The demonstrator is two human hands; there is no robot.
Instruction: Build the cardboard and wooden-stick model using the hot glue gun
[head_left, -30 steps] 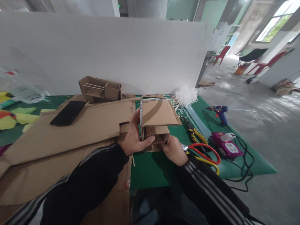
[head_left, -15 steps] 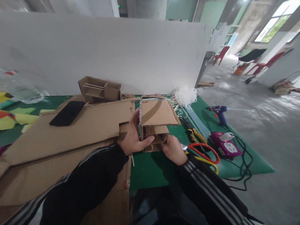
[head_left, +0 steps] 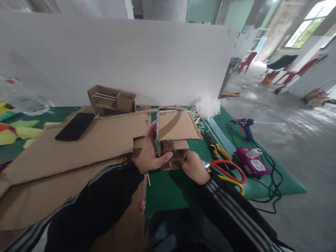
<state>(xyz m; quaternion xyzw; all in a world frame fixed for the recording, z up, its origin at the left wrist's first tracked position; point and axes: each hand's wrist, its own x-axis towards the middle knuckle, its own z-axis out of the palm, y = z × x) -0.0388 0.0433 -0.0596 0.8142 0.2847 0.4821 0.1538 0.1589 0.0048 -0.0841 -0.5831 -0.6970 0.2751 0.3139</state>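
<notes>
A small cardboard box structure [head_left: 178, 126] with a flat panel on top and open compartments below stands on the green table [head_left: 168, 192]. My left hand [head_left: 151, 154] grips its left side, the thumb lying across the lower front part and the fingers partly behind the panel's left edge. At the lower right corner of the same structure, my right hand [head_left: 194, 168] is closed on the cardboard, its fingertips partly hidden. Orange-handled scissors [head_left: 229, 169] lie just right of my right hand, beside yellow-and-black pliers [head_left: 216, 148].
Large cardboard sheets [head_left: 105, 140] cover the left side, with a black phone [head_left: 75, 126] on top. Another cardboard box [head_left: 111, 99] stands behind. Glue sticks [head_left: 219, 134], a blue glue gun [head_left: 245, 126] and a purple power strip [head_left: 253, 162] with cables lie right.
</notes>
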